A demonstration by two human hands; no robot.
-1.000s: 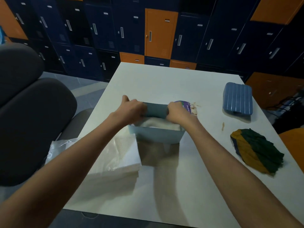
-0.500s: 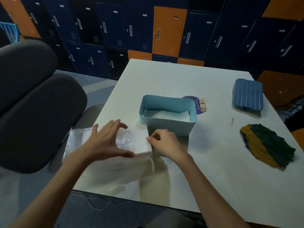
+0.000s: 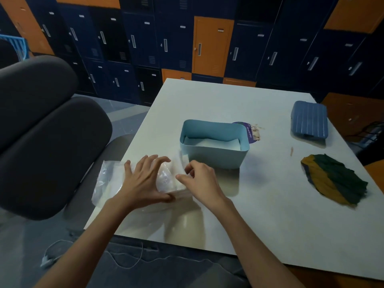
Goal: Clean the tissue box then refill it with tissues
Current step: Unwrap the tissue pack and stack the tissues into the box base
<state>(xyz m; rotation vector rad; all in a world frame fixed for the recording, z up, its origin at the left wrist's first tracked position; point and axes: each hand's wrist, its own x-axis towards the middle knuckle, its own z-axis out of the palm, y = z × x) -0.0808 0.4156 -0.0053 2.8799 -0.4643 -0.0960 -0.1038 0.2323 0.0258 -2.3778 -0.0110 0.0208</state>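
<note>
Tissue box [image 3: 214, 149] sits open-topped near the middle of the worktop [image 3: 259, 215], long axis running left to right across our view, a white layer of tissues already lying low inside it. Just in front of it and slightly to its left lies the remaining tissue stack [image 3: 176, 179], half in its clear plastic wrapper [image 3: 108, 179], which trails off toward the worktop's left edge. Our left hand [image 3: 145, 181] is spread, fingers arched over the wrapper and thumb hooked at the stack's near edge; whether it actually presses or only hovers we cannot tell. Our right hand [image 3: 199, 181] is curled, thumb and forefinger pinched together at the stack's right end, apparently on a few sheets, though the sheets there are pale and blurred. We judge the coming move to be a short carry forward and a little rightward into the box; the right hand is nearer to it. The stack's long axis seems roughly parallel to the box, but the hands cover too much to be sure. Blue lid [image 3: 309, 120] rests well apart at far right, cloth [image 3: 336, 179] nearer on the right. A purple label [image 3: 248, 132] peeks from behind the box, mostly hidden.
</note>
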